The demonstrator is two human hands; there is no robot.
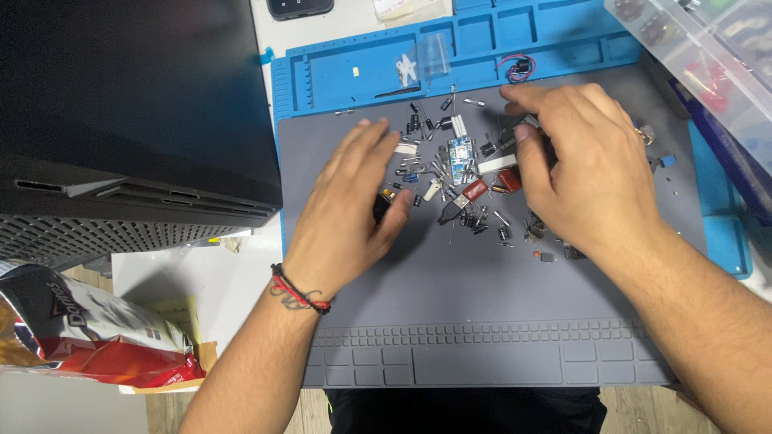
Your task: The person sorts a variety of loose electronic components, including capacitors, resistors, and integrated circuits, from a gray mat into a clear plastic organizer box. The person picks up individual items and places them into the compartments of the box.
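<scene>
Two bare hands work over a pile of small electronic parts (pixel 458 173) scattered on a grey mat (pixel 482 297), which lies on a blue tray (pixel 362 64) with moulded compartments along its far edge. The left hand (pixel 354 209) lies flat and open, palm down, fingers spread loosely at the pile's left edge; a small dark part shows just under its thumb, though whether the hand has hold of it cannot be told. A red and black cord bracelet (pixel 297 293) circles that wrist. The right hand (pixel 583 169) curls over the pile's right side, thumb and forefinger pinched on a small dark part (pixel 527 124) at the far edge of the heap. Between the hands lie a small blue circuit board (pixel 459 154), white blocks, red-brown capacitors and many black cylinders with wire leads. A black computer case (pixel 129 104) stands to the left of the mat, with a snack bag (pixel 88 337) below it. A clear plastic organiser box (pixel 708 48) sits at upper right, and a phone (pixel 299 7) lies at the top edge.
</scene>
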